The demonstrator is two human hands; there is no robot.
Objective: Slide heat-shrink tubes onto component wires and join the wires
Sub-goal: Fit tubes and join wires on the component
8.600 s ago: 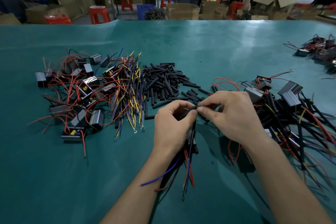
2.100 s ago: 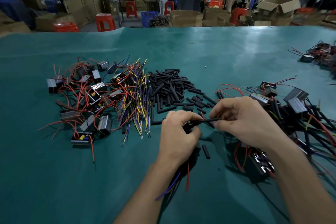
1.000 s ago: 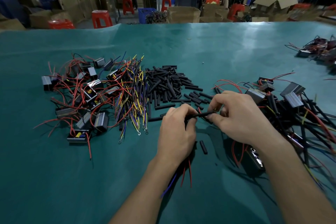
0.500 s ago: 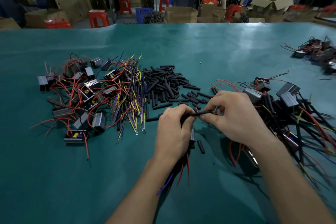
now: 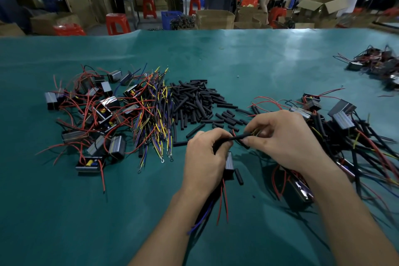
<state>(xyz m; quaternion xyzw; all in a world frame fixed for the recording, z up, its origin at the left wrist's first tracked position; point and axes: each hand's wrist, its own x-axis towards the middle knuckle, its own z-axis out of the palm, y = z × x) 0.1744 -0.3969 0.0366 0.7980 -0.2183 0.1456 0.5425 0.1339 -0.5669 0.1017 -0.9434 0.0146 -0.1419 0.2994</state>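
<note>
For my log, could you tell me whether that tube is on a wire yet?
On: the heat-shrink tube spans both hands, with yellow wire ends emerging.

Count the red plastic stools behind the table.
5 clearly visible: near stool, squat one at far left, two farther back, one right. Others may be hidden.

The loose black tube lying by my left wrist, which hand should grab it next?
Probably right: the right hand only pinches the sleeved wire's tip, while the left hand grips the component.
</note>
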